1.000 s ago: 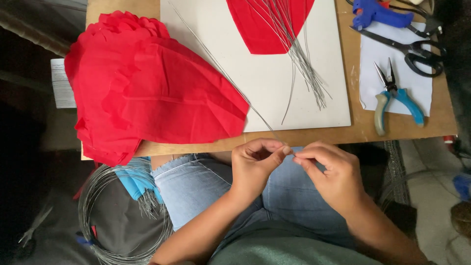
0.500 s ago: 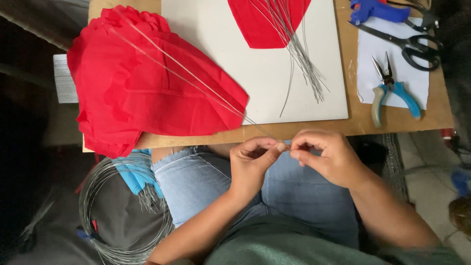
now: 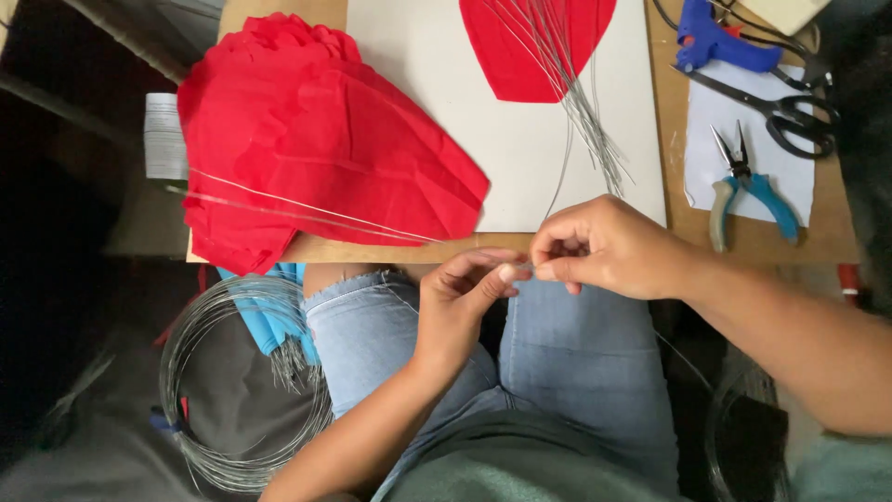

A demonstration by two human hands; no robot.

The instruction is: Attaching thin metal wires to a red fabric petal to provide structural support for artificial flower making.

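The counter [image 3: 734, 244] filled the upper frame, red paper [image 3: 316, 139] at upper left. At centre, both hands, left hand [image 3: 465, 299] and right hand [image 3: 604, 246], pinched shut on a thin wire [image 3: 307, 210] running left across the paper; twisting seemed underway, calling for steady fingertip grip.

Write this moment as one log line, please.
left hand: pinching thin wire | right hand: pinching same wire | wire crosses red paper
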